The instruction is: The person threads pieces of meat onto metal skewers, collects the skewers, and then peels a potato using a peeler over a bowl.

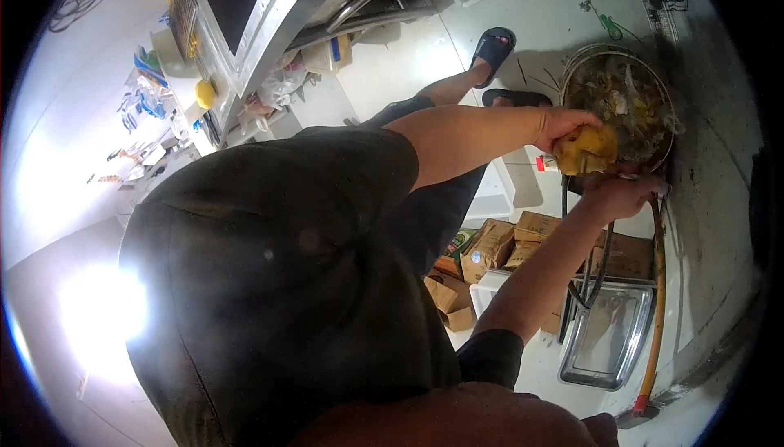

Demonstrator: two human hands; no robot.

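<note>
1 full bucket (600, 48) stands on pale tiles (400, 59); left fingers (581, 117) grip a yellow lump (585, 153); right fingers (651, 183) unclear.

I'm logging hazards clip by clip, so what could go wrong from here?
The yellow item could slip from the left hand, perhaps into the bucket of jumbled scraps. The right hand, which appears close to the rim, might bump the bucket. The long stick near that hand could get knocked.
</note>
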